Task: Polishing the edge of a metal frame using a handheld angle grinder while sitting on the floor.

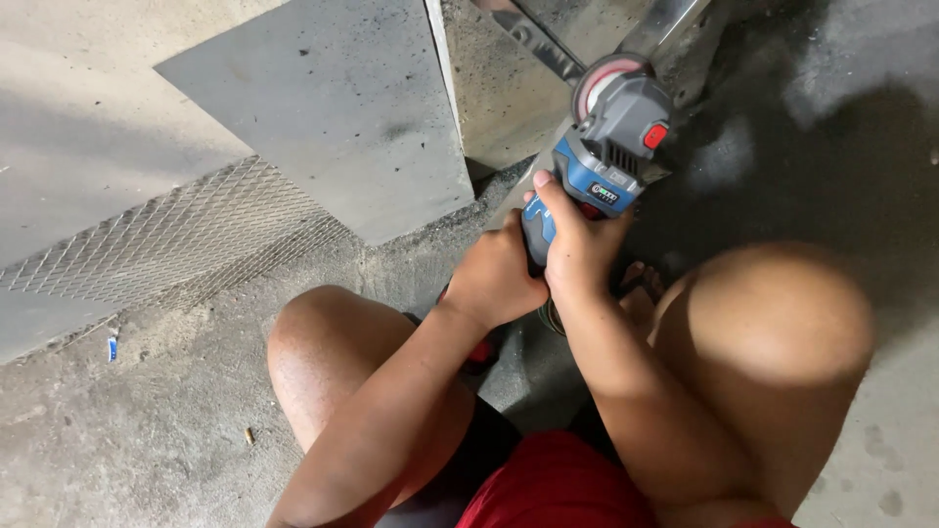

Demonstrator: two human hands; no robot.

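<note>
I hold a blue and grey angle grinder (608, 147) with both hands. My right hand (579, 244) wraps the blue body just behind the grey head. My left hand (494, 279) grips the rear of the handle, touching the right hand. The grinder's disc (599, 80) sits at the far end against a shiny metal bar (657, 24) that runs up and to the right. My knees are bent on either side of my arms.
A grey flat panel (333, 108) leans at the upper middle. A strip of expanded metal mesh (166, 240) lies on the concrete floor (147, 420) at left. A small blue scrap (112, 345) lies near the left edge.
</note>
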